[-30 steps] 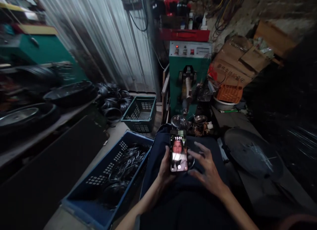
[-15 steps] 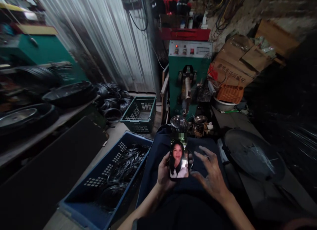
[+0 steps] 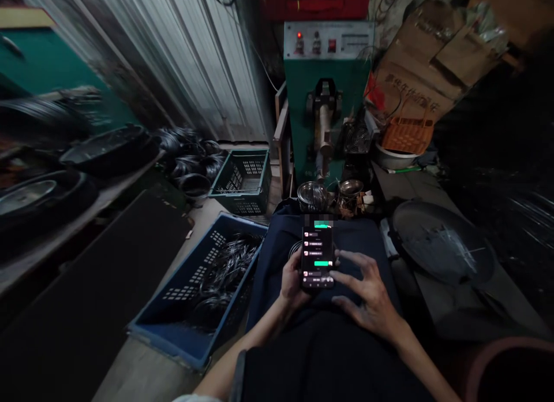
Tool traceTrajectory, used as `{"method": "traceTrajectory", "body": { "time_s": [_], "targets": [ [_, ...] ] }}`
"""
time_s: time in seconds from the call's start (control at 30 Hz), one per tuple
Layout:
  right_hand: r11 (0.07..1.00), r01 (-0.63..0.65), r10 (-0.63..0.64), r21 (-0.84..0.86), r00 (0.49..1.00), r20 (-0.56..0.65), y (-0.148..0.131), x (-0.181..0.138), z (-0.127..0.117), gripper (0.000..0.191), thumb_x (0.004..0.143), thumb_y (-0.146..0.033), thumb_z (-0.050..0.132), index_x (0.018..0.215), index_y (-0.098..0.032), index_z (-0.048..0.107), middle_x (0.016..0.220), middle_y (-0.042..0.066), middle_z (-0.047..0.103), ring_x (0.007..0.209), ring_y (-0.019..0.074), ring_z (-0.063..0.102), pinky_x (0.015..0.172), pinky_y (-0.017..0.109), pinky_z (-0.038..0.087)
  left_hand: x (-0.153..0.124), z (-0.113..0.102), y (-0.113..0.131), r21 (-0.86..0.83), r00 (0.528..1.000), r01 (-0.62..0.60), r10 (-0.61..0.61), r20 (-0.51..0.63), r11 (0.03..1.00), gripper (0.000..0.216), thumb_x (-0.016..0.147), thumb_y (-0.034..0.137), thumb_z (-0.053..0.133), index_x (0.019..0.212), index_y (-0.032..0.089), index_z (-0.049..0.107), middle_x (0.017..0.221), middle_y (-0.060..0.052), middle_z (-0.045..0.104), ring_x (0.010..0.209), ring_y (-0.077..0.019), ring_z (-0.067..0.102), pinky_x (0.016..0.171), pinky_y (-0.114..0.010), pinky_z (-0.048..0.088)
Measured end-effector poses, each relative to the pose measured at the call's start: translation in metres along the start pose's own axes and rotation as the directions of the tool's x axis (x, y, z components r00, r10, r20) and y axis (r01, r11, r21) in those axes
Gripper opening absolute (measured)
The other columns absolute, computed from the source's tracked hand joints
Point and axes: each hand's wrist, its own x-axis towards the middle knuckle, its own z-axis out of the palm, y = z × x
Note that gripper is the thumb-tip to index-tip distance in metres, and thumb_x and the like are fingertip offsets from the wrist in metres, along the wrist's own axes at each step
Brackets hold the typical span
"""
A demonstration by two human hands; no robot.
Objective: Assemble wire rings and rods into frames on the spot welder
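Over my lap, my left hand (image 3: 295,279) is closed round a smartphone (image 3: 318,249) held upright towards me. Its lit dark screen shows a chat page with grey and green message bubbles. My right hand (image 3: 367,289) is open at the phone's right side, fingers spread, with a fingertip at the lower right edge of the screen. Whether that fingertip touches the glass I cannot tell. Dark blue cloth (image 3: 281,240) covers my lap beneath both hands. Part of a ring-shaped coil shows behind the phone's left edge.
A blue crate (image 3: 168,347) of dark wire pieces stands at my left, a green crate (image 3: 240,203) behind it. Ahead is a green machine (image 3: 303,119) with a lit red lamp and metal bowls (image 3: 311,195) below. A round dark pan (image 3: 415,240) of thin wires lies right.
The phone screen has switched from a picture of a person to a chat page. My right fingers have come closer to the phone. The view has tilted down.
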Motion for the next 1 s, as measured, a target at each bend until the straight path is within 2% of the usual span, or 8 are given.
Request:
{"method": "traceTrajectory", "body": {
  "time_s": [0.13,0.23,0.33,0.47,0.63,0.73,0.87,1.0],
  "targets": [
    [0.998,0.054,-0.055,0.016,0.998,0.040,-0.003,0.002,0.003,0.038,0.083,-0.034,0.068,0.121,-0.030,0.063,0.143,0.007,0.039,0.128,0.0307,0.038,0.101,0.052,0.041,0.003,-0.003,0.001,0.009,0.999,-0.045,0.045,0.010,0.999,0.040,0.091,0.035,0.052,0.118,0.007,0.063,0.106,-0.016,0.071,0.097,-0.0302,0.067,0.090,-0.042,0.049],
    [0.999,0.036,-0.036,0.010,0.999,-0.008,-0.001,0.004,0.007,0.040,0.083,-0.034,0.067,0.122,-0.030,0.061,0.140,0.009,0.041,0.126,0.0309,0.040,0.099,0.052,0.043,0.002,0.005,0.004,0.018,0.998,-0.029,0.028,0.054,0.999,0.047,0.092,0.041,0.049,0.125,0.008,0.059,0.113,-0.017,0.068,0.099,-0.0308,0.066,0.091,-0.044,0.048],
    [0.998,-0.065,0.066,0.021,0.992,-0.109,0.009,0.007,0.011,0.032,0.087,-0.034,0.062,0.119,-0.028,0.062,0.133,0.010,0.048,0.120,0.0289,0.047,0.094,0.049,0.048,0.002,0.012,0.008,0.020,0.994,-0.007,0.005,0.105,1.000,0.055,0.093,0.048,0.046,0.131,0.009,0.053,0.119,-0.019,0.064,0.100,-0.0321,0.065,0.089,-0.047,0.049],
    [0.967,-0.247,0.253,0.057,0.944,-0.210,0.033,0.007,0.022,0.021,0.092,-0.033,0.054,0.107,-0.026,0.066,0.118,0.009,0.057,0.109,0.0253,0.057,0.092,0.044,0.050,0.006,0.006,0.014,0.013,0.988,0.007,-0.009,0.157,1.000,0.060,0.092,0.055,0.043,0.134,0.013,0.050,0.124,-0.020,0.061,0.102,-0.0334,0.064,0.086,-0.050,0.050],
    [0.929,-0.330,0.356,0.167,0.920,-0.162,0.069,-0.007,0.046,0.023,0.094,-0.036,0.051,0.098,-0.021,0.067,0.100,0.007,0.066,0.096,0.0222,0.063,0.085,0.037,0.051,0.010,0.005,0.031,0.115,0.980,-0.090,0.067,0.187,0.989,0.061,0.089,0.057,0.048,0.135,0.016,0.047,0.130,-0.019,0.057,0.105,-0.0351,0.063,0.079,-0.049,0.054],
    [0.914,-0.361,0.391,0.185,0.906,-0.161,0.085,-0.015,0.060,0.026,0.094,-0.038,0.050,0.088,-0.019,0.067,0.089,0.006,0.067,0.085,0.0208,0.065,0.078,0.033,0.051,0.002,0.023,0.041,0.231,0.958,-0.223,0.169,0.233,0.947,0.058,0.087,0.042,0.057,0.138,0.021,0.041,0.133,-0.016,0.054,0.104,-0.0342,0.063,0.073,-0.044,0.057],
    [0.903,-0.390,0.419,0.179,0.891,-0.174,0.097,-0.021,0.070,0.028,0.094,-0.039,0.050,0.084,-0.018,0.066,0.085,0.006,0.066,0.082,0.0207,0.063,0.076,0.032,0.048,-0.012,0.051,0.045,0.375,0.919,-0.365,0.267,0.288,0.852,0.071,0.075,0.015,0.064,0.139,0.026,0.037,0.136,-0.015,0.052,0.100,-0.0333,0.065,0.062,-0.034,0.058],
    [0.895,-0.401,0.432,0.197,0.889,-0.152,0.100,-0.024,0.071,0.027,0.094,-0.039,0.050,0.084,-0.019,0.065,0.085,0.006,0.066,0.082,0.0209,0.062,0.076,0.032,0.047,-0.024,0.064,0.042,0.442,0.895,-0.426,0.294,0.337,0.790,0.076,0.068,0.011,0.069,0.136,0.026,0.039,0.137,-0.016,0.051,0.098,-0.0350,0.066,0.062,-0.033,0.058]
  ]
}}
